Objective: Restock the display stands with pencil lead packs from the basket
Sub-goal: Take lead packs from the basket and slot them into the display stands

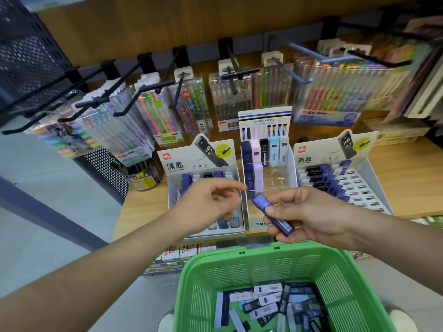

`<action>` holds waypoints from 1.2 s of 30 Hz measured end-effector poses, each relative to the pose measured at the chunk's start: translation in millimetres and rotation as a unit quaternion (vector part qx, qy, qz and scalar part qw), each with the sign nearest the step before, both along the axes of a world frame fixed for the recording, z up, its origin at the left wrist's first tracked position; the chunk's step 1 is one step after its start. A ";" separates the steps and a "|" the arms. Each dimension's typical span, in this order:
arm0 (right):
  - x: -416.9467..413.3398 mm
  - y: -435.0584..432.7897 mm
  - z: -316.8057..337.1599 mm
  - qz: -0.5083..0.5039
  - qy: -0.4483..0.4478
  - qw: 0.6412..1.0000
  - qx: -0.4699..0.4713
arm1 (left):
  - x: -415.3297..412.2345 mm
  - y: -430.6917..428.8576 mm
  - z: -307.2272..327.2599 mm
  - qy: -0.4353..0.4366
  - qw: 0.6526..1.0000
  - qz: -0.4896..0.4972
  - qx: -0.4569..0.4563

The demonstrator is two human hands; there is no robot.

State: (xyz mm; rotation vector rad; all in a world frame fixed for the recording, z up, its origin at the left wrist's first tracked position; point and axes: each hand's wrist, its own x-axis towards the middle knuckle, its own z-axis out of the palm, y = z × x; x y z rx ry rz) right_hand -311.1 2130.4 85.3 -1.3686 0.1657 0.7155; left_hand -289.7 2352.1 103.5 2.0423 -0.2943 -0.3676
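Green basket sits lowest, loose pencil lead packs heaped on its floor. Just above its far rim the right hand pinches a blue pack. Beyond the basket, the left hand, fingers loosely curled and holding nothing, hovers over the left display stand.

Left hand, fingertips motion-blurred, hides middle rows of the left white cardboard display stand; right hand covers the middle of the slim blue plastic lead pack; green slatted plastic basket cut by bottom edge; far-right hanging pen packs smeared.
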 end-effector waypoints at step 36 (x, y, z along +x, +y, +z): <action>-1.4 -186.4 -65.8 0.080 -0.201 0.771 -0.599 | 86.5 -246.3 -44.2 -0.284 0.941 0.005 0.184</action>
